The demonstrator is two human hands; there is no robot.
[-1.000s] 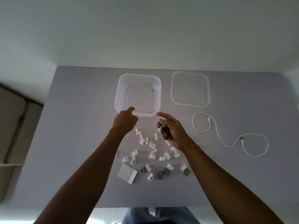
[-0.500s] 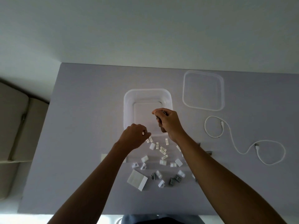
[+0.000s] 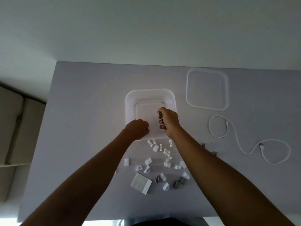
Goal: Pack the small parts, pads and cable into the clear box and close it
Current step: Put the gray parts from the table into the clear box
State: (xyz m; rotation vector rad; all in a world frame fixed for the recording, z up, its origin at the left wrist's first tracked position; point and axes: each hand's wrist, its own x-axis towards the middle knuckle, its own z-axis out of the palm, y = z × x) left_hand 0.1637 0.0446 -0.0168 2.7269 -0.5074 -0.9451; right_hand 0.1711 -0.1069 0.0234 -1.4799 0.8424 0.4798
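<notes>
Both my hands now hang over the clear box, which half a second ago only my right hand had reached. It pinches small grey parts. My left hand is a closed fist; contents unseen. White clips, a square pad stack, a looped cable and the rounded lid lie on the matte grey table.

I count one box, one lid, one cable, one stack of pads, roughly twenty small parts, and two hands.
</notes>
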